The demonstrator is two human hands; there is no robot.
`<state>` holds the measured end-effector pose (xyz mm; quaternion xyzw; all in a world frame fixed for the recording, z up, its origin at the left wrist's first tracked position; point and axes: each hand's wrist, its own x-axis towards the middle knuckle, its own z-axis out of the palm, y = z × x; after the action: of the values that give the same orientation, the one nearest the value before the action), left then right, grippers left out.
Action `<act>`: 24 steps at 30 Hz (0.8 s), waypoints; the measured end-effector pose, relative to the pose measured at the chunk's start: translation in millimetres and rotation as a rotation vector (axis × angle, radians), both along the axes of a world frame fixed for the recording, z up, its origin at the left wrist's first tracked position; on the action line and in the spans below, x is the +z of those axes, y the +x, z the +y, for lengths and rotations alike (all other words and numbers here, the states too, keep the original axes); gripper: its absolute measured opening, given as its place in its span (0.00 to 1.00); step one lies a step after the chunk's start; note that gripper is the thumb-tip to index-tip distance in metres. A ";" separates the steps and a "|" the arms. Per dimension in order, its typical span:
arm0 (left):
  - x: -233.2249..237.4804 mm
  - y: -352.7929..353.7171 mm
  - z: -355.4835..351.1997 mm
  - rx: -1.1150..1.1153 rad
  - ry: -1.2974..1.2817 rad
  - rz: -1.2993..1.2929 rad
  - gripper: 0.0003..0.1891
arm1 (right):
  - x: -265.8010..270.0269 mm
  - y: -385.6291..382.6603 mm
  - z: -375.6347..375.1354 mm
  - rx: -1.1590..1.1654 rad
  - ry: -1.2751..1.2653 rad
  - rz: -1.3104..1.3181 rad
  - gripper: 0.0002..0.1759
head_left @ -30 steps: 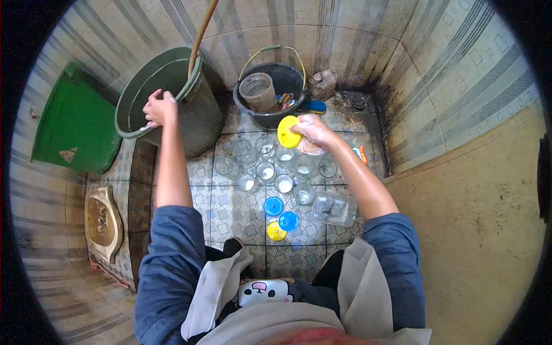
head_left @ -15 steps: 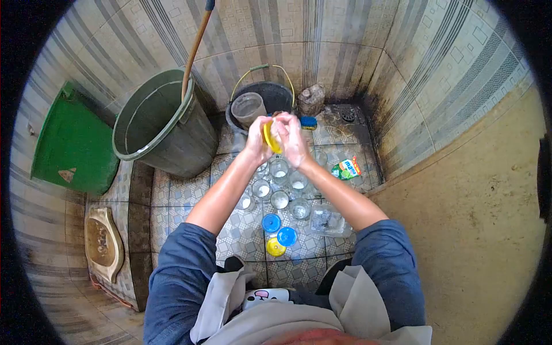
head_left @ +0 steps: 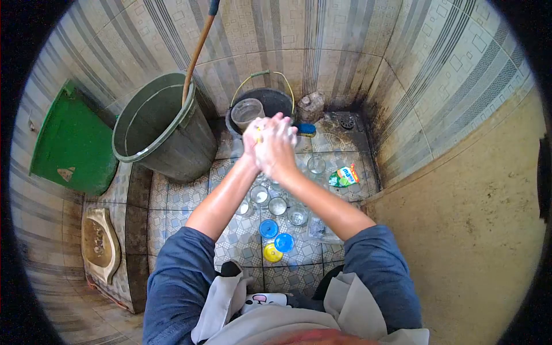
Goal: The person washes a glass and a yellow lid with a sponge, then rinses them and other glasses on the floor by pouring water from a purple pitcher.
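Between the two hands, pressed together above the floor (head_left: pixel 236 242), sits the yellow lid (head_left: pixel 259 135), mostly covered; only a small yellow patch shows. The left hand (head_left: pixel 251 138) and right hand (head_left: pixel 275 150) are closed around it, coated with white foam. The forearms partly block the glass jars (head_left: pixel 277 206) beneath. Nearer the body lie two blue lids (head_left: pixel 268 229) and another yellow lid (head_left: pixel 273 252); beyond stands a black bucket (head_left: pixel 275 103).

A home washroom is being shown: a squat toilet (head_left: pixel 101 238) is being seen set into a raised tiled ledge (head_left: pixel 134 253), and a floor drain (head_left: pixel 347 121) is being kept across the room from it.
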<state>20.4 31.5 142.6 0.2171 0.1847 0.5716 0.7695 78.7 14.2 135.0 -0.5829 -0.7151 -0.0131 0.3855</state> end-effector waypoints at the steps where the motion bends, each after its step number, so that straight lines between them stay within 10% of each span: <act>1: -1.8 -7.4 5.9 0.002 -0.046 -0.100 0.23 | 15.1 2.6 -14.7 0.239 -0.079 0.064 0.42; 10: -6.0 -3.4 4.1 0.156 0.006 0.257 0.17 | 10.9 39.7 28.1 0.443 0.088 0.462 0.11; 16: 5.2 1.0 -5.0 -0.080 0.024 -0.009 0.18 | 7.5 47.3 33.5 0.496 -0.210 0.989 0.17; 20: 5.1 -0.4 5.2 -0.086 0.174 -0.097 0.26 | -15.9 62.4 56.7 0.101 -0.230 0.726 0.15; 22: 17.4 -8.9 2.8 -0.039 0.131 -0.122 0.25 | 2.8 67.7 53.0 0.433 -0.299 1.177 0.12; 24: 21.4 -12.2 5.3 0.019 0.153 -0.115 0.24 | 27.9 72.2 43.3 0.174 -0.015 0.564 0.10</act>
<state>8.1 36.8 164.0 0.2405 0.0982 0.6028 0.7545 150.9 57.5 162.9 -0.5030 -0.6270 0.1879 0.5645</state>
